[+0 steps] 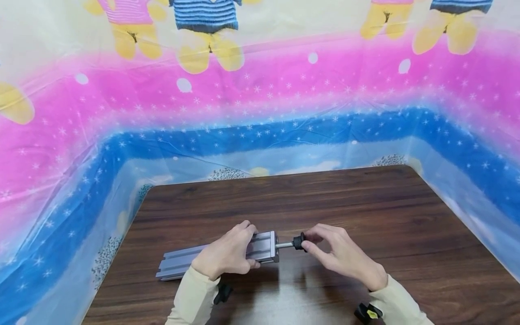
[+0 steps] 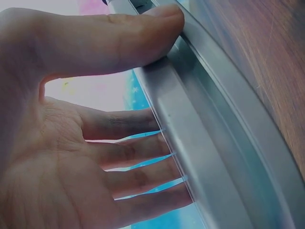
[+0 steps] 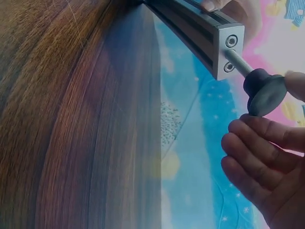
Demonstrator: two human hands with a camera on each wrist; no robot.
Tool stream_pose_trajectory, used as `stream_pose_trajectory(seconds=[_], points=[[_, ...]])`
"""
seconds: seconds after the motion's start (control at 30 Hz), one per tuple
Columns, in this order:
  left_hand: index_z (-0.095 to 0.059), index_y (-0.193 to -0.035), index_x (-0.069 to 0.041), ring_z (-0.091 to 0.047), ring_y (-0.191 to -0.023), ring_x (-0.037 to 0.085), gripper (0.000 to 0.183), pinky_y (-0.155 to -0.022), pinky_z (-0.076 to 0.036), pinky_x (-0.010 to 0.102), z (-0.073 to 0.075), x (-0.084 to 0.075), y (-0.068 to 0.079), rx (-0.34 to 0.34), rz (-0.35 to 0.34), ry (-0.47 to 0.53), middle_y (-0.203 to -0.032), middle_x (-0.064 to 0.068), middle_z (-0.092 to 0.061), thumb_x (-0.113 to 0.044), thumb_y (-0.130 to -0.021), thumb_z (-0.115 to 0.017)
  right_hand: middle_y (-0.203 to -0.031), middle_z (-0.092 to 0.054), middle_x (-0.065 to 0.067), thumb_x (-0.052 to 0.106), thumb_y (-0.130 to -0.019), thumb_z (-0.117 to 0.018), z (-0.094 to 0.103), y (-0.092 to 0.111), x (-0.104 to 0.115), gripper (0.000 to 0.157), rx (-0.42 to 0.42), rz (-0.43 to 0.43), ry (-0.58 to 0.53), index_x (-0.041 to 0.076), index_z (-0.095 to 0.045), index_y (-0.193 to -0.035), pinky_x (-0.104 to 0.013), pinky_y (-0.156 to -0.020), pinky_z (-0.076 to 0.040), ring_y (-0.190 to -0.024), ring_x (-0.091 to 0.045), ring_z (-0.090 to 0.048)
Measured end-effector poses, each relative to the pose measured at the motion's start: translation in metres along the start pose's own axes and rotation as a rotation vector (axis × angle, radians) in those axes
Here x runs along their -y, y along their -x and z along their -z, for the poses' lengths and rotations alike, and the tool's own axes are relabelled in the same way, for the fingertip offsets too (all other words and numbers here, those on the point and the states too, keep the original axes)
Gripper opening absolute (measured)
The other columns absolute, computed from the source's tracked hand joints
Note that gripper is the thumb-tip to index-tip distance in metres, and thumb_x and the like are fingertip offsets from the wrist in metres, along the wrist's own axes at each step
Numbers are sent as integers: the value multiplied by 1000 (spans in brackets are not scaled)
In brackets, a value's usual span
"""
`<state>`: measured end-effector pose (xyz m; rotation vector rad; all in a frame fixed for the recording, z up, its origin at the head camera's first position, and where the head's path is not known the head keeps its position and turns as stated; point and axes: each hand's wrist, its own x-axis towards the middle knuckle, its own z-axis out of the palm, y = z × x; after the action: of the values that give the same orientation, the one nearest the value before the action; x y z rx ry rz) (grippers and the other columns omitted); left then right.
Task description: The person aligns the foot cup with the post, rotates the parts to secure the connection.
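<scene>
A grey aluminium profile with long grooves is held off to the left of centre in the head view. My left hand grips it near its right end, thumb on the near side and fingers on the far side. A metal plate with two socket screws caps that end. From the plate sticks out a threaded rod carrying a black levelling foot. My right hand pinches the foot's round base between thumb and forefinger; the other fingers are loosely bent.
Below the hands spreads a dark wood-grain table. A pink and blue patterned cloth hangs behind and along both sides of it. Black wrist mounts sit under the cream sleeves.
</scene>
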<state>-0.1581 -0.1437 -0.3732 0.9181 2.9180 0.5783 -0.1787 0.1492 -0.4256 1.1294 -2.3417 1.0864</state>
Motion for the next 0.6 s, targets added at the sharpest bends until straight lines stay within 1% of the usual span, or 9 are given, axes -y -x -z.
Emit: stream_pose_trajectory(seconds=[0.07,0.2,0.27,0.33,0.4,0.47,0.5,0.6], points=[[-60,-110,4,-45,-78,16,49,-68,-43,28,0,-1,0,7,5,6,-94,7,-52,-15,-73,-86,-87,-66,18,18,-99,-66,-2,-1,0,8,7,-30,7,25,-69,-98,-26,-69,-56,-78,3,-62],[-60,-112,4,-45,-79,16,50,-69,-44,30,1,-1,0,16,16,11,-96,8,-53,-16,-74,-86,-75,-59,19,20,-101,-62,-4,-4,1,20,16,-75,28,29,-63,-84,-20,-61,-52,-67,6,-56],[-60,-112,4,-45,-79,16,50,-70,-44,30,1,-1,1,19,25,7,-96,8,-53,-16,-74,-86,-71,-58,18,21,-102,-61,-5,-6,2,24,23,-99,35,28,-61,-79,-21,-59,-51,-64,6,-55],[-60,-113,4,-45,-80,16,50,-70,-43,31,1,-2,1,23,32,7,-96,8,-53,-16,-74,-86,-71,-58,18,23,-102,-60,-4,-6,3,24,33,-120,40,27,-61,-78,-23,-59,-51,-63,6,-55],[-60,-113,4,-45,-80,16,51,-71,-44,31,1,-2,1,26,36,6,-96,8,-53,-16,-74,-86,-75,-61,18,24,-102,-61,-3,-5,4,19,31,-138,37,26,-65,-83,-25,-61,-53,-66,6,-58],[-60,-113,5,-45,-80,16,51,-70,-44,31,1,-2,0,27,35,10,-97,8,-54,-16,-74,-87,-84,-66,18,26,-99,-66,0,-2,4,7,17,-124,39,24,-70,-93,-27,-68,-55,-75,3,-62],[-60,-113,5,-45,-80,16,52,-70,-44,31,1,-3,0,28,33,12,-97,8,-54,-16,-74,-87,-90,-69,16,26,-96,-70,1,0,4,6,7,-103,40,22,-71,-101,-28,-72,-56,-80,0,-65],[-60,-112,5,-45,-80,16,51,-70,-44,30,0,-3,-1,21,22,7,-97,9,-54,-15,-73,-87,-111,-72,5,21,-86,-82,5,3,3,40,-17,-5,41,16,-69,-123,-33,-83,-57,-98,-11,-70]])
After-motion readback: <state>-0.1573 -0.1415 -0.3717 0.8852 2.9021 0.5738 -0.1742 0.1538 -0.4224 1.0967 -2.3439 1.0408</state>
